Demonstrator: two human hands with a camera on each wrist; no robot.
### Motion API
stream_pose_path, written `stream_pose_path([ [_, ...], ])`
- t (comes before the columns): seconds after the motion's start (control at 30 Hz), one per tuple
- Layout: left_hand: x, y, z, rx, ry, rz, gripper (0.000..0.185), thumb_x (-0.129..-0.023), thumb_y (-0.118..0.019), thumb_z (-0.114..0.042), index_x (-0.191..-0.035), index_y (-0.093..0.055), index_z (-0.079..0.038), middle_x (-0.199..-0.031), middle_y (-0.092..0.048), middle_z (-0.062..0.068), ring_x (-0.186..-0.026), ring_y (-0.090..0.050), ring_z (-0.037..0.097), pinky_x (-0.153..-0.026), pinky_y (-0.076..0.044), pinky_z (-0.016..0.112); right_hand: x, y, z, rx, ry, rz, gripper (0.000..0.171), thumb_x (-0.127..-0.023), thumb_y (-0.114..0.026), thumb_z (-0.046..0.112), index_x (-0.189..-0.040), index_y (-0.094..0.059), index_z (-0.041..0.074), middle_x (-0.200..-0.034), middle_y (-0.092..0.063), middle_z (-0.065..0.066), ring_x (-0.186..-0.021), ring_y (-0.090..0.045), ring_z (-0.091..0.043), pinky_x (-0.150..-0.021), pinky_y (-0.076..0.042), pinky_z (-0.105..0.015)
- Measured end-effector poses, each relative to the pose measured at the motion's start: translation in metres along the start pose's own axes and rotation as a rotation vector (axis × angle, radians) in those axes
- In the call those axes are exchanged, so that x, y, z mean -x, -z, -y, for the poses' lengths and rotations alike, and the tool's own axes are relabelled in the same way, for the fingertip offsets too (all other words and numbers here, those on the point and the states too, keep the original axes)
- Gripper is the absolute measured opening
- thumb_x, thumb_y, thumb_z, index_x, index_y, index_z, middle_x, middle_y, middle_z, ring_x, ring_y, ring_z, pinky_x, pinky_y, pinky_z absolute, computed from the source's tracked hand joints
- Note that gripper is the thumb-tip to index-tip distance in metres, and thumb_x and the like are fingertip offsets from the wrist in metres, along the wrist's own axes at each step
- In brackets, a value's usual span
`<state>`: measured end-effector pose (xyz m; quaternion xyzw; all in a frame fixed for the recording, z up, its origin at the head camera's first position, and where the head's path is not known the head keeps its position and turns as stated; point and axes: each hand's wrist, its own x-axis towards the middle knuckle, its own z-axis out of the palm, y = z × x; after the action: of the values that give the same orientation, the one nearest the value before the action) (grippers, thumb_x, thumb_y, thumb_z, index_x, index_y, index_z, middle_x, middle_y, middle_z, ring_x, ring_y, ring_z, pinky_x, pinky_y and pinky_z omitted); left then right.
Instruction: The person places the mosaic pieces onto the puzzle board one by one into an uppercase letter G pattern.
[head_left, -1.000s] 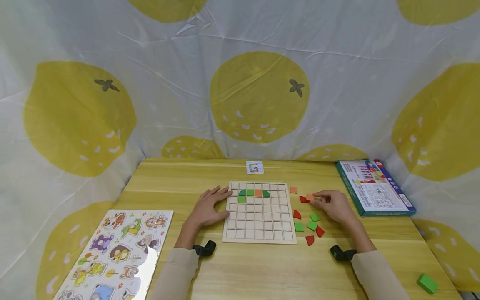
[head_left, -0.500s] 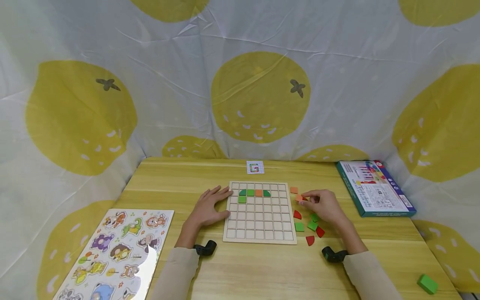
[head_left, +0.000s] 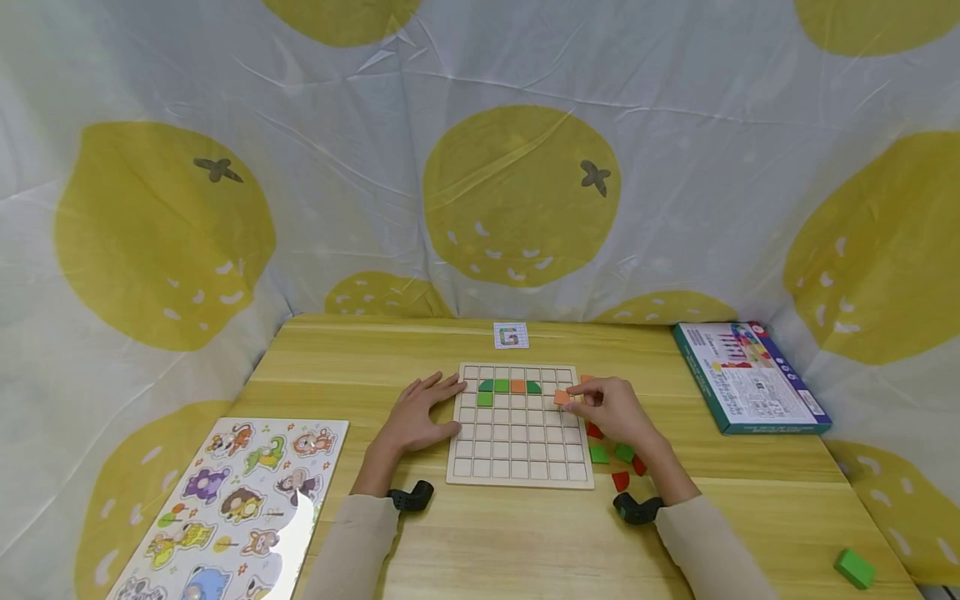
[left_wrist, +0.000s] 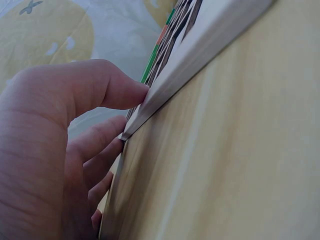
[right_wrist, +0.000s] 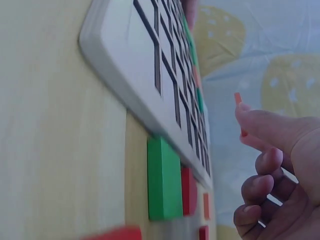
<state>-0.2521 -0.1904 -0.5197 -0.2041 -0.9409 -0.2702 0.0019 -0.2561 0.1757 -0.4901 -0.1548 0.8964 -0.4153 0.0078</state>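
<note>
My right hand (head_left: 613,410) pinches an orange square tile (head_left: 561,397) between thumb and forefinger, over the right columns of the wooden grid board (head_left: 517,482). In the right wrist view that tile (right_wrist: 238,98) is held up off the board, its other fingers curled behind. Along the board's left edge rests my left hand (head_left: 420,417), thumb and fingertips touching the rim, fingers spread. Green and orange pieces lie in the upper part of the grid: dark green rounded corners at both ends, a green square (head_left: 502,386), an orange square (head_left: 518,387), and another green square (head_left: 485,399) below.
Loose green squares (head_left: 598,455) and red quarter-rounds (head_left: 620,481) lie right of the board, some hidden by my right hand. A small pattern card (head_left: 511,336) lies behind. An animal puzzle (head_left: 240,504) is at left, a box (head_left: 750,375) and green block (head_left: 855,567) at right.
My right hand has carried the orange tile leftward from among the loose pieces to above the board. The left hand stays at the board's edge.
</note>
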Motion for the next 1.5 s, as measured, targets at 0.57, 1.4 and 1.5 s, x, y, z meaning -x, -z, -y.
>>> stream_pose_path([
  [0.57, -0.002, -0.001, 0.002, -0.02, 0.015, 0.019, 0.072, -0.08, -0.063, -0.044, -0.147, -0.043, -0.03, -0.156, -0.036, -0.009, -0.15, -0.023, 0.023, -0.123, -0.01, 0.048, -0.023, -0.058, 0.029, -0.015, 0.062, 0.074, 0.022, -0.082, -0.078, 0.029, -0.101, -0.078, 0.018, -0.061, -0.053, 0.004, -0.057, -0.045, -0.01, -0.054, -0.037, -0.021],
  [1.4, -0.003, 0.0, 0.001, -0.034, 0.006, 0.014, 0.07, -0.081, -0.062, -0.046, -0.147, -0.044, -0.031, -0.156, -0.036, -0.01, -0.149, -0.024, 0.023, -0.123, -0.01, 0.047, -0.038, -0.099, 0.055, 0.025, 0.053, 0.143, 0.026, -0.084, -0.075, 0.034, -0.106, -0.076, 0.02, -0.063, -0.055, 0.002, -0.05, -0.045, -0.011, -0.047, -0.037, -0.024],
  [1.5, -0.003, -0.001, 0.002, -0.028, 0.01, 0.014, 0.07, -0.08, -0.063, -0.045, -0.147, -0.044, -0.031, -0.156, -0.036, -0.009, -0.149, -0.023, 0.023, -0.123, -0.01, 0.048, -0.038, -0.1, 0.055, 0.025, 0.054, 0.135, 0.026, -0.084, -0.076, 0.034, -0.105, -0.076, 0.02, -0.062, -0.055, 0.002, -0.05, -0.044, -0.011, -0.047, -0.037, -0.024],
])
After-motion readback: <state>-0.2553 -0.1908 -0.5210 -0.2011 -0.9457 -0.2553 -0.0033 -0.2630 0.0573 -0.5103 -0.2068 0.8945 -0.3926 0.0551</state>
